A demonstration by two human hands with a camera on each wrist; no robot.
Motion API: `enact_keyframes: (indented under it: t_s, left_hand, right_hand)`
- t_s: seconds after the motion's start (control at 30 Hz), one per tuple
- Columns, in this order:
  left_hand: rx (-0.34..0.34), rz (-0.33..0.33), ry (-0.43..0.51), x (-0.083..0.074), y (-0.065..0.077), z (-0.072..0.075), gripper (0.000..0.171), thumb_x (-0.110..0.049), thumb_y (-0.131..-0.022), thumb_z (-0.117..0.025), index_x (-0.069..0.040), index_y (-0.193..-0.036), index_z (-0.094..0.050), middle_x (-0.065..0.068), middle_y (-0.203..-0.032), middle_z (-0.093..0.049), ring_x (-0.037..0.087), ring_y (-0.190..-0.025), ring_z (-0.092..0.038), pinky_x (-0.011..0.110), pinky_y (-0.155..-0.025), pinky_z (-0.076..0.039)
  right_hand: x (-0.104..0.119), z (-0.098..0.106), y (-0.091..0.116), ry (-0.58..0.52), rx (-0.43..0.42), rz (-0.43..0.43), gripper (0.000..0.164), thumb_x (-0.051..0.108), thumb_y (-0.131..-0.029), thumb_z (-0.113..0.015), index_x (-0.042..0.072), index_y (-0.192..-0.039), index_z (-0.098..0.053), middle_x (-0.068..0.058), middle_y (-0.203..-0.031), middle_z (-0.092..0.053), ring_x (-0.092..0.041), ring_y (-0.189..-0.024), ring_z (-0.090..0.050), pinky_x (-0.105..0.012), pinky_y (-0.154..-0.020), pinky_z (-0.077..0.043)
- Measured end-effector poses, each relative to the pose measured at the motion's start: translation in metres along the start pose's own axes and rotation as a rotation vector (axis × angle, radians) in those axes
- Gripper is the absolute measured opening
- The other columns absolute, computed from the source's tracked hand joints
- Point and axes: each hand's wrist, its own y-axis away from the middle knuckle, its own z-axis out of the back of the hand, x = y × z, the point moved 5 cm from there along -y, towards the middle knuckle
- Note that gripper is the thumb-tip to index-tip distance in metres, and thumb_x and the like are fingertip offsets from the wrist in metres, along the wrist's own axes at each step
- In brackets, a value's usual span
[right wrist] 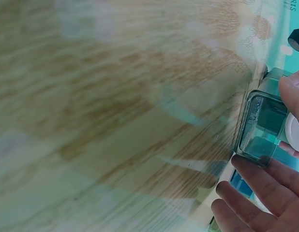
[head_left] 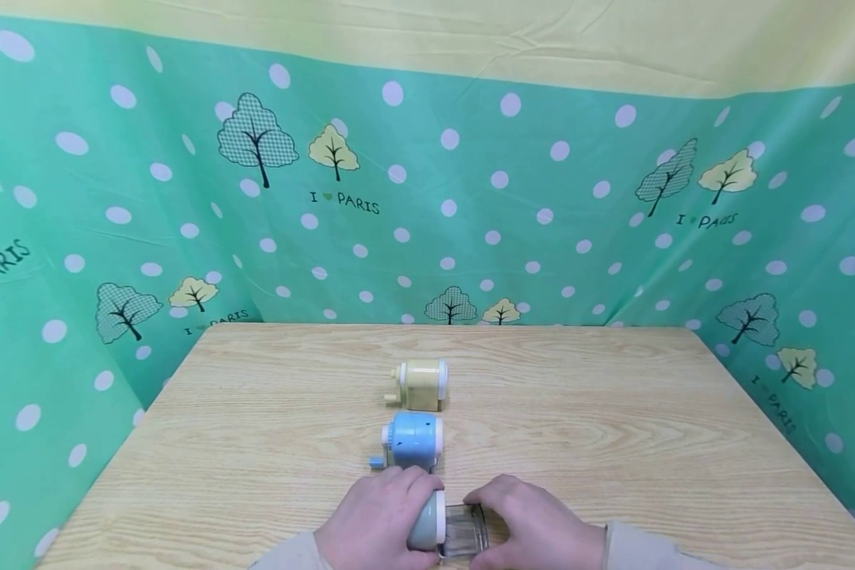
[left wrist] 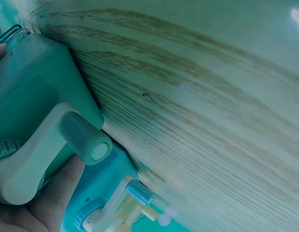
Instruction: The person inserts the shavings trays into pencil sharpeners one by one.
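A grey-green hand-crank pencil sharpener (head_left: 426, 524) lies near the front of the table, gripped around its body by my left hand (head_left: 378, 514). Its crank (left wrist: 40, 154) faces left and fills much of the left wrist view. From its white-rimmed right end sticks out a clear smoky shavings drawer (head_left: 465, 529). My right hand (head_left: 534, 522) pinches that drawer between thumb and fingers. In the right wrist view the see-through drawer (right wrist: 261, 126) shows between the thumb and the fingertips. My left hand hides most of the sharpener's body from the head view.
Right behind my left hand stands a blue crank sharpener (head_left: 415, 439). Beyond it is a pale yellow crank sharpener (head_left: 423, 385), its handle also to the left. A wood-grain table (head_left: 613, 419) carries them, with a green dotted curtain (head_left: 470, 237) around its back and sides.
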Motion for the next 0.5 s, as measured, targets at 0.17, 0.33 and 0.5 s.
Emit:
enact_keyframes:
  t_s: [0.17,0.33,0.5]
  left_hand:
    - [0.014,0.003,0.004,0.0003,-0.0003,0.0001,0.058,-0.048,-0.066,-0.082,-0.013,-0.109,-0.064,-0.005,-0.096,-0.063,0.004,-0.075,-0.052,0.018,-0.053,-0.044]
    - [0.021,0.006,0.01,-0.0001,-0.0007,0.0003,0.058,-0.049,-0.068,-0.081,-0.012,-0.11,-0.065,-0.005,-0.096,-0.064,0.004,-0.075,-0.053,0.018,-0.054,-0.045]
    - [0.013,0.003,0.01,-0.0002,-0.0007,0.0006,0.058,-0.051,-0.069,-0.081,-0.012,-0.109,-0.065,-0.005,-0.095,-0.064,0.004,-0.075,-0.053,0.018,-0.054,-0.045]
  right_hand:
    - [0.0005,-0.0004,-0.0003,0.008,-0.009,-0.001,0.068,0.06,-0.079,-0.07,0.006,-0.121,-0.071,0.003,-0.113,-0.068,-0.004,-0.1,-0.057,-0.031,-0.082,-0.054]
    - [0.0019,0.0002,-0.0009,0.03,-0.023,0.011,0.068,0.06,-0.078,-0.071,0.006,-0.12,-0.071,0.003,-0.111,-0.069,-0.003,-0.099,-0.057,-0.031,-0.08,-0.054]
    - [0.0029,0.0,-0.0023,0.04,-0.022,0.012,0.07,0.061,-0.078,-0.07,0.005,-0.12,-0.071,0.002,-0.111,-0.07,-0.003,-0.098,-0.058,-0.031,-0.08,-0.054]
